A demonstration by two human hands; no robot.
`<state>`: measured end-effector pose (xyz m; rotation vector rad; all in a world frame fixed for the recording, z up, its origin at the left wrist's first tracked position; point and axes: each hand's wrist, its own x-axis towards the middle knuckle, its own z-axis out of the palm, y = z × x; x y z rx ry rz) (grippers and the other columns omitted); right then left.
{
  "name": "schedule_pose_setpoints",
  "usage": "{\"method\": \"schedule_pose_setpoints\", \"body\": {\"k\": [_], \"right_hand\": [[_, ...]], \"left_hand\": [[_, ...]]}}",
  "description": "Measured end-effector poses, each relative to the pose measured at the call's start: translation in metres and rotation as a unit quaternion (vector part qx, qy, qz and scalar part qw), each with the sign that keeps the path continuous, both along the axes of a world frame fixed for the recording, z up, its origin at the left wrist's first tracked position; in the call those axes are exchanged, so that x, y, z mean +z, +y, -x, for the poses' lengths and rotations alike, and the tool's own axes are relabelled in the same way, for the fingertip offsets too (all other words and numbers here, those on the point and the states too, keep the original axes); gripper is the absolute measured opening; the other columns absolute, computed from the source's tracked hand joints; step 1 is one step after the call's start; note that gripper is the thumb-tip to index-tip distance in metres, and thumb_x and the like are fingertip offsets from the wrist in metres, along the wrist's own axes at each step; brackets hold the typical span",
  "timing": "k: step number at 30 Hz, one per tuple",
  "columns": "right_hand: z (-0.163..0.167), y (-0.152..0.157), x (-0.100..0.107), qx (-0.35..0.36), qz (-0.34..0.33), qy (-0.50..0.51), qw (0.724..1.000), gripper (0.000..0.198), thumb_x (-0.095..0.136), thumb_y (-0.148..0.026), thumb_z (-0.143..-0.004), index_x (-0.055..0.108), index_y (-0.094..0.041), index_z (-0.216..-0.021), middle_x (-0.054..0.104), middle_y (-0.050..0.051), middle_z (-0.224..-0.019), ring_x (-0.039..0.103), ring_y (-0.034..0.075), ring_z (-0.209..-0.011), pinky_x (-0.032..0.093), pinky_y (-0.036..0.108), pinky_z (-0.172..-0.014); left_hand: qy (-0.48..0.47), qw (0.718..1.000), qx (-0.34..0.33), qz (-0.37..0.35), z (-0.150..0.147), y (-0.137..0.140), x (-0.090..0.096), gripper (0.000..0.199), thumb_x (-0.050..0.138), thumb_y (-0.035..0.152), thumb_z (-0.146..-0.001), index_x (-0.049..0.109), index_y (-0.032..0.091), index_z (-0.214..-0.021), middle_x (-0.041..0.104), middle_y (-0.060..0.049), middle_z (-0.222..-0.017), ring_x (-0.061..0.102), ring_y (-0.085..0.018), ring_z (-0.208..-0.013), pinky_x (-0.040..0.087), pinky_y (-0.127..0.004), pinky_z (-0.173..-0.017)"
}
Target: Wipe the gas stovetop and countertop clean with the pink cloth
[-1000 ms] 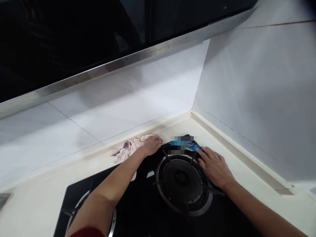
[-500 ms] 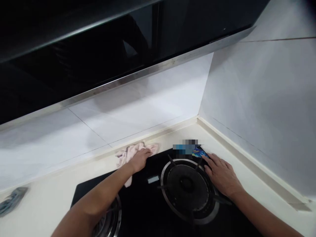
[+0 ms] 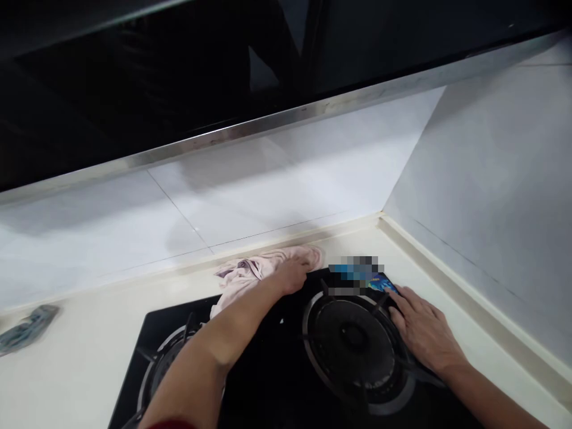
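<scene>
A crumpled pale pink cloth point(image 3: 259, 269) lies on the strip of counter behind the black glass gas hob point(image 3: 263, 369). My left hand point(image 3: 292, 275) is pressed on the cloth near its right end, fingers closed over it, though the fingertips are partly hidden. My right hand point(image 3: 424, 325) lies on the hob's right side with fingers stretched out. Its fingertips reach a blue sticker point(image 3: 379, 281) at the back right corner, part of which is blurred out. Just left of that hand is the round right burner point(image 3: 355, 333) with its pan supports.
The left burner point(image 3: 156, 369) is partly behind my left forearm. A grey-green cloth-like bundle point(image 3: 29, 329) lies on the cream counter point(image 3: 71, 381) at far left. Low overhead hangs a dark glossy range hood point(image 3: 179, 77). Pale wall panels point(image 3: 277, 179) meet in the right corner.
My left hand has slid the pink cloth rightward along the back of the hob. The right hand keeps its place beside the burner. The view has shifted a little.
</scene>
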<state>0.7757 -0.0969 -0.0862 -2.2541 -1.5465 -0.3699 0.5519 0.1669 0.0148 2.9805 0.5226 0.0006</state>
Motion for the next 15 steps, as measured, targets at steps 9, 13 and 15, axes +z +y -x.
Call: {"method": "schedule_pose_setpoints", "body": {"k": [9, 13, 15], "right_hand": [[0.003, 0.000, 0.003, -0.002, -0.006, -0.013, 1.000, 0.049, 0.027, -0.037, -0.102, 0.053, -0.021, -0.140, 0.054, 0.010, -0.147, 0.048, 0.029, -0.138, 0.042, 0.050, -0.111], [0.000, -0.001, 0.003, -0.003, 0.008, -0.018, 1.000, 0.050, 0.026, -0.038, -0.103, 0.053, -0.020, -0.140, 0.054, 0.010, -0.147, 0.048, 0.029, -0.137, 0.043, 0.050, -0.109], [-0.002, -0.001, 0.001, -0.002, 0.012, -0.017, 1.000, 0.050, 0.025, -0.039, -0.104, 0.053, -0.019, -0.140, 0.054, 0.010, -0.148, 0.048, 0.029, -0.137, 0.043, 0.050, -0.109]], "left_hand": [[0.003, 0.999, 0.050, 0.001, 0.011, 0.020, 0.015, 0.025, 0.050, 0.025, -0.097, 0.074, 0.021, -0.092, 0.072, -0.007, -0.107, 0.060, -0.020, -0.109, 0.041, -0.036, -0.106], [-0.021, 0.996, 0.092, 0.007, -0.054, 0.018, 0.005, 0.021, 0.054, 0.021, -0.092, 0.074, 0.020, -0.097, 0.072, -0.007, -0.110, 0.059, -0.021, -0.112, 0.040, -0.038, -0.108], [-0.032, 0.993, 0.115, 0.010, -0.063, 0.013, 0.004, 0.025, 0.052, 0.021, -0.092, 0.072, 0.022, -0.107, 0.070, -0.006, -0.118, 0.058, -0.022, -0.116, 0.041, -0.037, -0.107]]}}
